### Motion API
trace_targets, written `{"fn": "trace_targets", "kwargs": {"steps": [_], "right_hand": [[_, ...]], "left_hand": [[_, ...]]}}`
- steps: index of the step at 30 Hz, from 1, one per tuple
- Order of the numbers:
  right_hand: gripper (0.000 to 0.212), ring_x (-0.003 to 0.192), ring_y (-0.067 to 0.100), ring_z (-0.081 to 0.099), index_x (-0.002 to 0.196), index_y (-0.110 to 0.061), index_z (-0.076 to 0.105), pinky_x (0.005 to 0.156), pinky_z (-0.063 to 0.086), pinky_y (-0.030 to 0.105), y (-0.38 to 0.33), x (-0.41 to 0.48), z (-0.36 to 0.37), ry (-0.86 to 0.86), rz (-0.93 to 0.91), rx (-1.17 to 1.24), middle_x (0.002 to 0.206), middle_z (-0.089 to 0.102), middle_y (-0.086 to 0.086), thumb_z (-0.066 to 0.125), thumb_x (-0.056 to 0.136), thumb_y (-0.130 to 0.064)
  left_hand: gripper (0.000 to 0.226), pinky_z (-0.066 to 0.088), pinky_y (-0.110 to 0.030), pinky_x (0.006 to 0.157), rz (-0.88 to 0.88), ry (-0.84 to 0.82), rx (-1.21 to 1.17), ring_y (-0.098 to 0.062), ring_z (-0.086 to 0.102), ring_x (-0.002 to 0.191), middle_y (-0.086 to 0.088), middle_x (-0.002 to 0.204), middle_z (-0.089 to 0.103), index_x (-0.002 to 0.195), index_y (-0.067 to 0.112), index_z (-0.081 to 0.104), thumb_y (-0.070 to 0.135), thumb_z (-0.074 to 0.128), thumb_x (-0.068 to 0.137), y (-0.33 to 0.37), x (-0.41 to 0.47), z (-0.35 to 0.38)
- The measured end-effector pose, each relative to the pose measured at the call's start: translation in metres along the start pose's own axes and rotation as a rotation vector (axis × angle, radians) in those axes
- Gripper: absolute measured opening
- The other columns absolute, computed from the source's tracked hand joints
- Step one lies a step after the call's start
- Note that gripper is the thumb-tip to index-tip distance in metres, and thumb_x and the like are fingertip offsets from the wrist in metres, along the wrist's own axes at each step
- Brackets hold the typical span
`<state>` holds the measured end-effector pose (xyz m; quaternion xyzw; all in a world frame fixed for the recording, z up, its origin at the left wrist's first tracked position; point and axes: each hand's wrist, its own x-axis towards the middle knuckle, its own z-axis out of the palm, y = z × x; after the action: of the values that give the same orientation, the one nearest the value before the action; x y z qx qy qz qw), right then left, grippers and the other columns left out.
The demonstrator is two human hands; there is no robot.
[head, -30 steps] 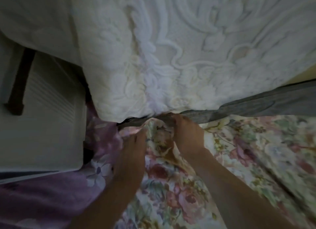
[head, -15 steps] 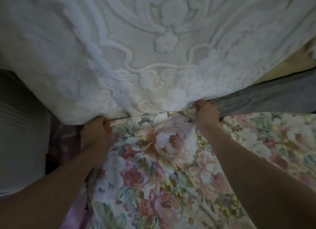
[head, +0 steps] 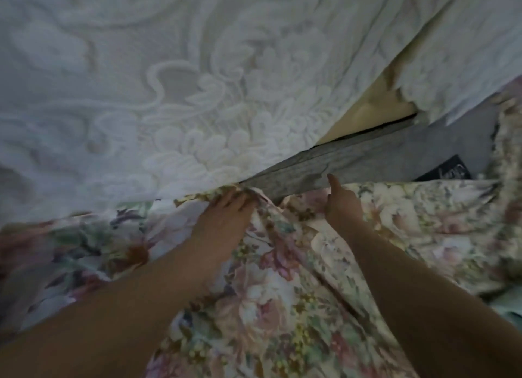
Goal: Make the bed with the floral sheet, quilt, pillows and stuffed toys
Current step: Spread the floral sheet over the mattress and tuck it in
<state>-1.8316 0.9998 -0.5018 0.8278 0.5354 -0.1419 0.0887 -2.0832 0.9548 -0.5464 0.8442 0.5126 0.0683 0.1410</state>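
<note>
Dim light here. I see grey mattress side [head: 367, 157] at 3 o'clock, black label [head: 444, 172] on it, cream layer [head: 370, 106] above.

1. Below centre, the fingertips of the left hand [head: 223, 216] are buried in a gathered fold of the pink-and-cream cotton floral sheet [head: 282, 293].
2. The right hand [head: 344, 208] shows only its thumb and back. Its fingers curl out of sight, so a grip cannot be told.
3. The left forearm [head: 127, 307] and right forearm [head: 423, 307] run off the bottom edge.
4. The white embossed quilt [head: 169, 95] runs off the top and left edges and covers most of the grey striped band [head: 353, 163].
5. At right, writing on the black label [head: 443, 171] is too blurred to read.
6. At lower left the sheet is smeared.
</note>
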Motion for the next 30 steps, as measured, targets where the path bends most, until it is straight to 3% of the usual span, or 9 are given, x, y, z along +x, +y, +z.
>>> {"fn": "trace_targets", "kwargs": {"steps": [1,4,6,10,13,17,21,25,30], "right_hand": [[0.072,0.081,0.027,0.058,0.154,-0.030,0.016,0.068,0.050,0.036,0.010,0.015,-0.001,-0.035,-0.006,-0.016,0.094,0.060,0.012,0.054,0.095,-0.016],[0.053,0.094,0.033,0.063,0.142,-0.022,0.037,0.080,0.055,0.040,0.029,0.054,0.001,-0.077,-0.036,-0.141,0.103,0.061,0.015,0.057,0.093,-0.021],[0.037,0.104,0.034,0.061,0.128,-0.010,0.053,0.088,0.053,0.039,0.036,0.078,-0.008,-0.060,-0.061,-0.296,0.116,0.061,0.017,0.056,0.093,-0.020],[0.022,0.103,0.040,0.057,0.112,0.002,0.056,0.086,0.046,0.042,0.026,0.124,-0.060,0.381,0.025,0.064,0.109,0.059,0.025,0.048,0.093,-0.007],[0.017,0.097,0.038,0.055,0.104,-0.002,0.054,0.075,0.036,0.037,0.019,0.143,-0.051,0.505,0.095,0.237,0.096,0.052,0.021,0.041,0.096,-0.009],[0.033,0.112,0.039,0.055,0.123,-0.008,0.050,0.088,0.040,0.043,0.030,0.153,0.001,0.384,0.172,0.427,0.119,0.058,0.025,0.042,0.096,-0.026],[0.076,0.132,0.036,0.043,0.150,-0.017,0.024,0.108,0.036,0.050,0.018,0.147,0.010,0.305,-0.033,0.544,0.148,0.039,0.017,0.044,0.083,-0.046],[0.063,0.150,0.034,0.002,0.157,-0.019,0.005,0.117,0.004,0.056,-0.015,0.038,0.061,0.438,-0.201,0.248,0.163,0.005,0.008,0.022,0.104,-0.047],[0.057,0.149,0.027,-0.013,0.155,-0.036,0.000,0.116,-0.008,0.058,-0.023,0.000,0.108,0.228,-0.276,0.057,0.164,-0.005,-0.003,0.010,0.102,-0.054]], "left_hand": [[0.041,0.048,-0.049,0.095,0.012,-0.039,0.014,-0.037,0.054,0.122,-0.010,0.132,0.059,0.127,0.012,0.062,0.014,0.053,0.087,0.003,0.013,0.002],[0.062,0.043,-0.054,0.100,0.029,-0.096,0.042,-0.039,0.052,0.123,-0.015,0.133,0.057,0.127,0.006,0.061,0.027,0.020,0.086,-0.002,0.028,0.019],[0.064,0.041,-0.056,0.101,0.032,-0.088,0.106,-0.040,0.051,0.124,-0.016,0.136,0.055,0.130,0.006,0.059,0.031,0.020,0.086,-0.005,0.029,0.035],[0.056,0.032,-0.055,0.107,-0.020,0.067,0.106,-0.034,0.043,0.132,-0.009,0.152,0.039,0.145,0.013,0.044,0.035,0.031,0.095,0.001,0.025,0.054],[0.056,0.025,-0.052,0.108,-0.059,0.116,0.112,-0.032,0.038,0.134,-0.004,0.159,0.026,0.151,0.021,0.033,0.037,0.031,0.098,-0.001,0.028,0.061],[0.058,0.024,-0.053,0.109,-0.091,0.070,0.161,-0.032,0.037,0.135,-0.002,0.161,0.018,0.153,0.024,0.025,0.039,0.030,0.097,0.002,0.030,0.061],[0.060,0.026,-0.054,0.108,-0.124,0.016,0.181,-0.034,0.037,0.136,-0.003,0.163,0.013,0.155,0.022,0.020,0.042,0.025,0.098,0.000,0.029,0.062],[0.060,0.026,-0.054,0.110,-0.093,0.024,0.209,-0.032,0.035,0.136,-0.003,0.163,0.009,0.155,0.021,0.017,0.043,0.023,0.099,0.001,0.028,0.059],[0.063,0.016,-0.054,0.116,-0.086,-0.037,0.231,-0.027,0.014,0.148,-0.002,0.164,0.004,0.156,0.025,0.013,0.045,0.025,0.097,0.000,0.030,0.053]]}}
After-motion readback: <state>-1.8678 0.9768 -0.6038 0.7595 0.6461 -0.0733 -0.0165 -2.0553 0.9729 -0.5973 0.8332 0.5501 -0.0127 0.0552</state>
